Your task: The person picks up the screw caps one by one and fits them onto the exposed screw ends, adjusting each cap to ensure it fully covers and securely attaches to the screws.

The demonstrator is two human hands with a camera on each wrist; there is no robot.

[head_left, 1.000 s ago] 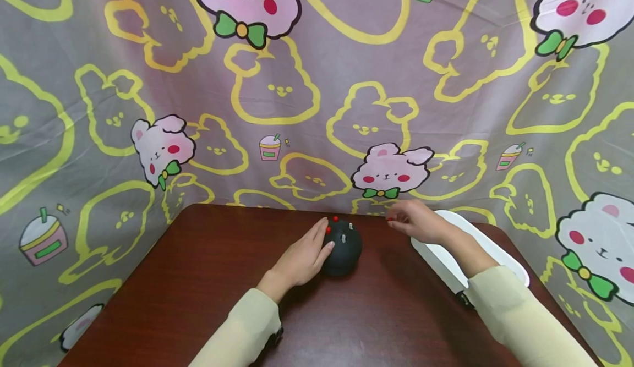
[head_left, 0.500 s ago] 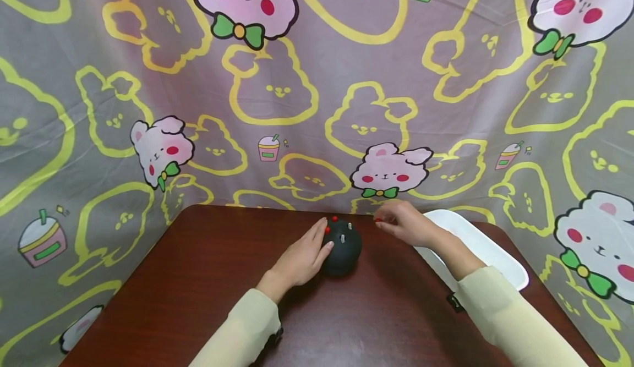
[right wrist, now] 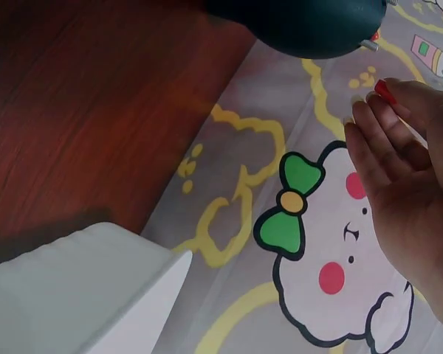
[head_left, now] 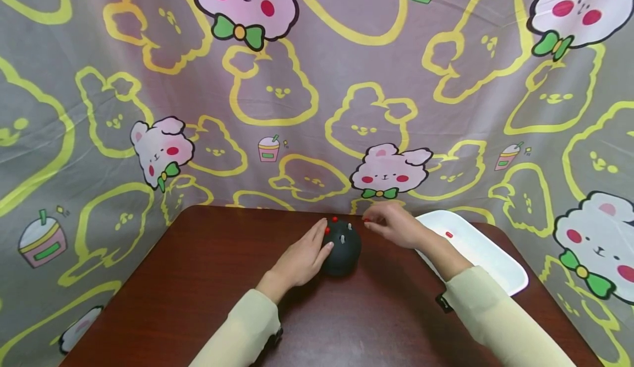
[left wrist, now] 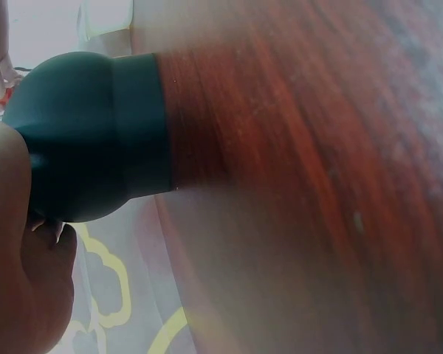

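Note:
A dark round dome (head_left: 343, 259) on a short base stands on the table, with metal pegs (head_left: 342, 239) sticking out of its upper side. Two small red caps (head_left: 327, 230) show on its top left. My left hand (head_left: 299, 257) rests along the dome's left side, fingers straight and thumb toward the front. Thumb and index finger of my right hand (head_left: 393, 225) pinch a small red cap (right wrist: 385, 91). This hand is just right of the dome, near the pegs and apart from them in the right wrist view.
To the right lies a white tray (head_left: 495, 268), partly behind the right forearm, with a small red piece (head_left: 449, 234) in it. The brown table (head_left: 208, 268) ends at a patterned curtain (head_left: 297, 97) at the back and sides.
My right hand has moved left from over the tray toward the dome, carrying the red cap. The red piece in the tray has come into view. My left hand stays in place.

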